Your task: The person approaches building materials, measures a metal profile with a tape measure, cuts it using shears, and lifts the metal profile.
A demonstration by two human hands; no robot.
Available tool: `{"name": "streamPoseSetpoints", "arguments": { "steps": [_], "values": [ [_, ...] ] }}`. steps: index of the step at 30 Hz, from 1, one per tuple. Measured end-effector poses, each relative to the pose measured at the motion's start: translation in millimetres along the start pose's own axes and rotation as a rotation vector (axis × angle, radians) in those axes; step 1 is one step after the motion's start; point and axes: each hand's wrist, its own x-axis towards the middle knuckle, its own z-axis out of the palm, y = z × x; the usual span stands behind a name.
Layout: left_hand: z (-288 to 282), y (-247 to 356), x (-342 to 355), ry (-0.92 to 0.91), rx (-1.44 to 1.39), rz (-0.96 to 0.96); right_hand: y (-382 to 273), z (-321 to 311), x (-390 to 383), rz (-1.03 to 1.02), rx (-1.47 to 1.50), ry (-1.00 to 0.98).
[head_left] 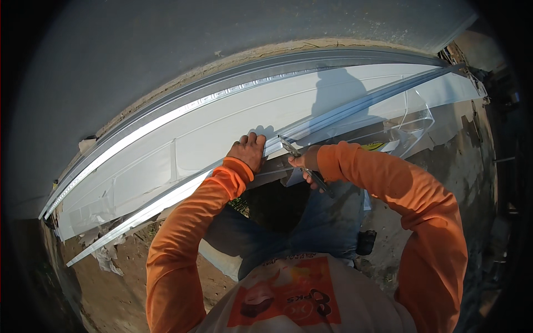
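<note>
A long, thin silver metal channel (344,118) runs aslant from the near left to the far right, in front of my knees. My left hand (249,151) is closed over it near the middle, fingers curled round its far edge. Just to the right, my right hand (306,164) grips the handles of metal snips (290,146). Their silver head meets the channel a short way from my left hand. Whether the jaws are apart is too small to tell. The underside of the channel beneath my left hand is hidden.
Beneath the channel lies a long pale sheet (222,129). More metal strips (144,114) lie along its far side, by a grey wall (166,39). Clear plastic (416,122) lies at the right, torn wrapping (108,258) on the dirt at the left. My bent knees (333,222) are close by.
</note>
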Motion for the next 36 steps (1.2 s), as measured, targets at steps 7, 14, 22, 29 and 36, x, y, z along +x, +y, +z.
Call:
{"name": "streamPoseSetpoints", "arguments": {
  "steps": [7,14,22,29,36],
  "values": [
    [16.7,-2.8,-0.4,0.105,0.067,0.012,-8.2,9.4,-15.1,0.0,-0.004,0.068],
    [9.3,-4.3,-3.0,0.074,-0.009,-0.008,14.5,35.8,-0.3,-0.304,0.027,0.261],
    [9.4,-3.5,-4.3,0.082,0.037,0.007,1.4,15.7,-20.0,-0.225,0.051,0.197],
    [17.8,-1.5,-5.0,0.19,0.123,0.004,-12.3,7.8,-34.0,-0.084,-0.011,0.097],
    [5.9,1.2,-8.9,0.179,0.07,0.004,-4.2,14.6,-28.6,-0.09,-0.016,0.07]
  ]
}}
